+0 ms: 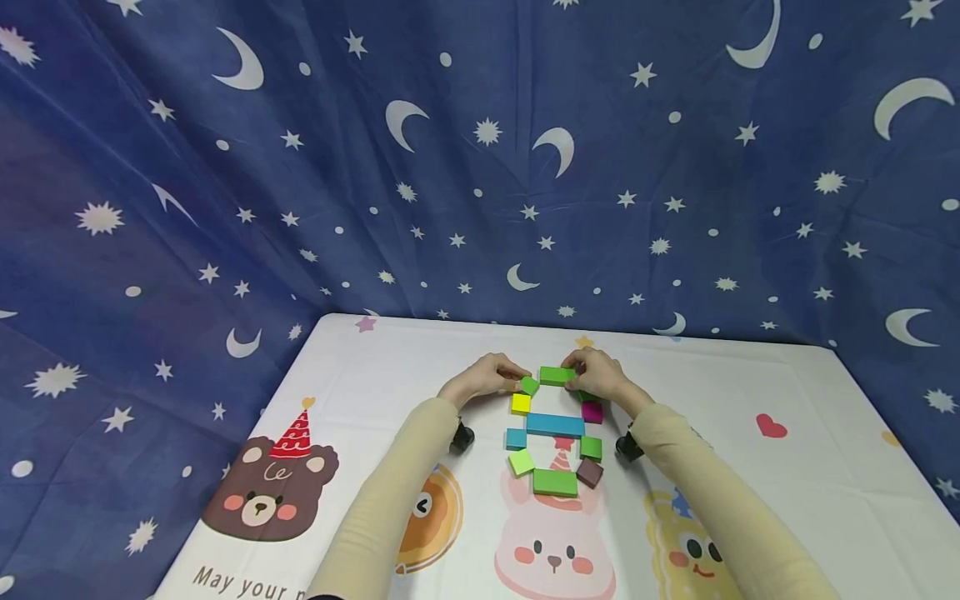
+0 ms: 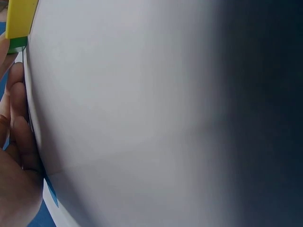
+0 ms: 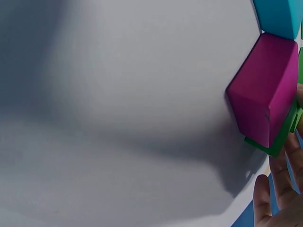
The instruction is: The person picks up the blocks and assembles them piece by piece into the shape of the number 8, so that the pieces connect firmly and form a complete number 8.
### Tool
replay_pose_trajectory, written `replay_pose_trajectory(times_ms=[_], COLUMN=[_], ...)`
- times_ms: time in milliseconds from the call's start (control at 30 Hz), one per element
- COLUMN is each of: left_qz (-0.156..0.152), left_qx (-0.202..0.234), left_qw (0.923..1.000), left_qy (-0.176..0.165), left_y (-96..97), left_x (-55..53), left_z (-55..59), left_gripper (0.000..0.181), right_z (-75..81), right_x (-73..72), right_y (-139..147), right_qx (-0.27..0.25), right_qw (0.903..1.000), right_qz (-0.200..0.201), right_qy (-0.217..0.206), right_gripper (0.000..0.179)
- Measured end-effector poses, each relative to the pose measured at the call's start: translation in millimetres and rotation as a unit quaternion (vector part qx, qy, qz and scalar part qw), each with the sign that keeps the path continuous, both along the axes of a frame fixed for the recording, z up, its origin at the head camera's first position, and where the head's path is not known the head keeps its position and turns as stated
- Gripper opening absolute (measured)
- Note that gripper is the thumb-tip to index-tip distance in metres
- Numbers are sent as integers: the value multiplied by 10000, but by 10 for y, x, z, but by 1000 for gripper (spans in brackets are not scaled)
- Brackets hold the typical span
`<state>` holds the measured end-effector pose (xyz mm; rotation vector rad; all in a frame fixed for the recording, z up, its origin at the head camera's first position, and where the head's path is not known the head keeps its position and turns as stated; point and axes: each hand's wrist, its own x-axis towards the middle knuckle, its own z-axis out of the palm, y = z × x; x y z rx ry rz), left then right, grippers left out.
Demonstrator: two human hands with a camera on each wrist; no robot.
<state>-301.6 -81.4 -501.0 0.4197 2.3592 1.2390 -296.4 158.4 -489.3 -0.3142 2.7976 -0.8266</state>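
Colored blocks form a closed figure on the white tabletop. At its upper left, my left hand (image 1: 489,377) pinches a small green block (image 1: 529,385) by a yellow block (image 1: 521,404). Opposite, my right hand (image 1: 597,375) has thumb and fingers around the right end of a long green block (image 1: 557,376) at the top. Another green block (image 3: 282,137) lies partly hidden under this hand, beside a magenta block (image 3: 265,90). A long blue block (image 1: 555,425) crosses the middle. In the left wrist view, the left fingers (image 2: 19,99) show at the edge.
Below the crossbar lie a small blue block (image 1: 516,439), a green block (image 1: 591,448), a lime block (image 1: 521,462), a brown block (image 1: 589,473) and a long green block (image 1: 555,482). A blue curtain (image 1: 480,167) with moons and stars hangs behind the printed tablecloth (image 1: 750,500).
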Motion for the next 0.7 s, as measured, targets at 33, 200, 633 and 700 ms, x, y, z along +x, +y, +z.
replay_pose_trajectory(times_ms=[33, 200, 633, 700], left_qz=[-24, -140, 19, 7], left_qx=[10, 20, -88, -96], left_qw=[10000, 9998, 10000, 9999], left_qy=[7, 137, 43, 60], left_y=[-3, -16, 8, 9], left_x=[1, 15, 7, 8], left_z=[6, 32, -4, 0], left_gripper=[29, 28, 30, 30], right_z=[7, 17, 4, -8], right_x=[5, 18, 35, 30], right_y=[1, 8, 17, 24], right_qx=[15, 27, -48, -51], right_qw=[10000, 10000, 9999, 10000], right_qz=[6, 29, 91, 81], right_qy=[0, 0, 16, 23], right_gripper=[32, 32, 31, 31])
